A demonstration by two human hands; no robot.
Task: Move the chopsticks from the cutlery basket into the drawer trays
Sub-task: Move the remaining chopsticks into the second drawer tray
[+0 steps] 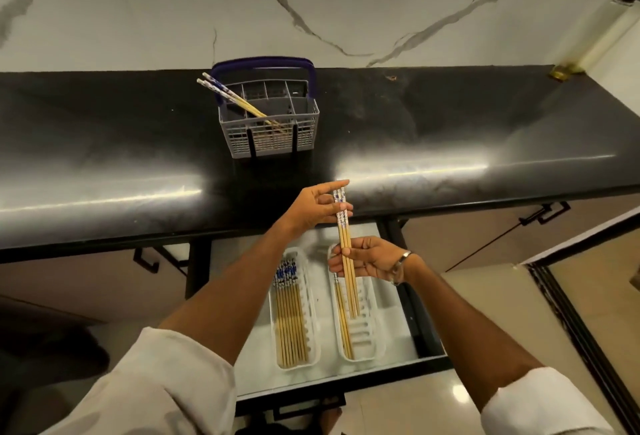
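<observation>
Holding a pair of chopsticks point(346, 247) between them, both hands sit above the open drawer point(408, 348). The left hand point(317, 208) pinches the patterned blue-and-white top ends between thumb and fingers, just in front of the edge of the dark surface point(450, 130). The right hand point(369, 260) curls its fingers round the plain wooden shafts lower down, and a metal bracelet point(401, 261) shows at its wrist. The held pair runs nearly lengthwise over the right tray point(377, 341), with the thin tips hanging above it.

Both drawer trays are white and lie side by side, a little apart. The left tray point(311, 337) carries a full row of chopsticks point(291, 320) laid parallel, patterned ends away from the person. The right tray has a few chopsticks point(343, 324) along its left side, and the rest of its ribbed floor is bare.

On the surface, well back from the hands, stands the grey cutlery basket point(273, 137) with a blue handle point(263, 62). Two more chopsticks point(232, 95) lean in its front compartment, tips down and patterned ends tilted up to the left, past the rim.

Behind the surface rises a pale marble-veined wall point(311, 2). Light sleeves point(156, 382) cover both upper forearms, and cabinet doors with dark handles point(545, 213) flank the drawer.
</observation>
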